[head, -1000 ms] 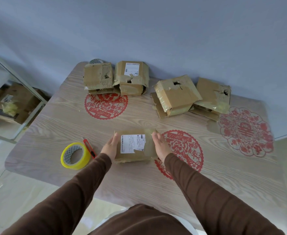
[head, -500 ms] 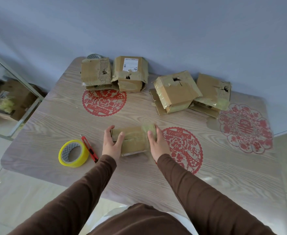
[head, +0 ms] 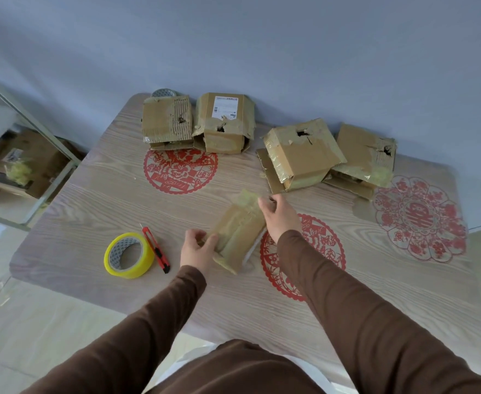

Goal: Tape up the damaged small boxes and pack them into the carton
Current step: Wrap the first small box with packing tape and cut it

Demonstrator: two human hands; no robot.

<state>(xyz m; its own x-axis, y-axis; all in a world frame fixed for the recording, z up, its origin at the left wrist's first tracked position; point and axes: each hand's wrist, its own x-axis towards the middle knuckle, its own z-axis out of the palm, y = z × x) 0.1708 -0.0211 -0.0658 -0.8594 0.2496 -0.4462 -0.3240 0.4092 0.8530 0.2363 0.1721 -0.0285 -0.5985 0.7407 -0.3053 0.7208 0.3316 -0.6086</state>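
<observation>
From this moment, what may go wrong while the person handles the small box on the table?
1. The small box is held only at its two ends, by the left hand and the right hand, and it is tilted; it might slip or turn.
2. The red utility knife lies close beside the left hand, next to the yellow tape roll. I cannot tell if its blade is out; a careless reach might catch it.

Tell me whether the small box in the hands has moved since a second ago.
Yes. The small box has turned from square-on to diagonal, its far end swung toward the red paper-cut on the table, label face no longer showing.
</observation>
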